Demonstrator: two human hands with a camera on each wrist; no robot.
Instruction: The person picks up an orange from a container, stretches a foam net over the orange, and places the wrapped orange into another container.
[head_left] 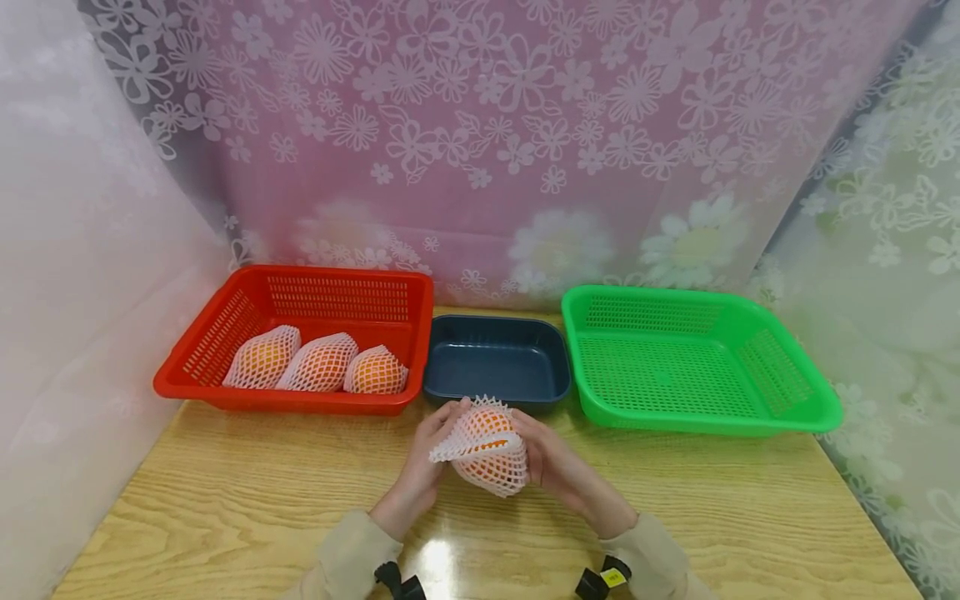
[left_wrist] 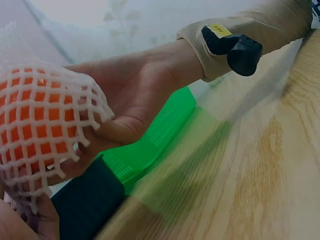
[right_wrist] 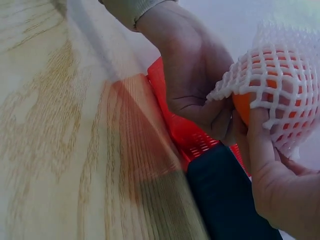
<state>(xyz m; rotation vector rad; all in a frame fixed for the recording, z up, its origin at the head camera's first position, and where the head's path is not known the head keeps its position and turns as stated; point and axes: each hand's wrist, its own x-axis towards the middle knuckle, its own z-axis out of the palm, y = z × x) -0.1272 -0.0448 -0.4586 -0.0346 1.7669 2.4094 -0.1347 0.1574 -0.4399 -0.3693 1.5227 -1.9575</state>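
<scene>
An orange [right_wrist: 242, 107] sits inside a white foam net [head_left: 491, 475], held above the table in front of the dark blue basin. My left hand [head_left: 429, 450] pinches the net's edge on the left side, seen closely in the right wrist view. On the other side my right hand [head_left: 558, 467] grips the net, fingers curled at its rim. A gap in the net bares some orange skin between the hands. Parts of the fingers are hidden behind the net.
At the left, a red basket [head_left: 300, 402] holds three net-wrapped fruits [head_left: 318, 363]. The dark blue basin [head_left: 495, 367] stands between it and a green basket [head_left: 675, 367] on the right. All stand on a wooden table [head_left: 247, 500], before a flowered curtain [head_left: 487, 167].
</scene>
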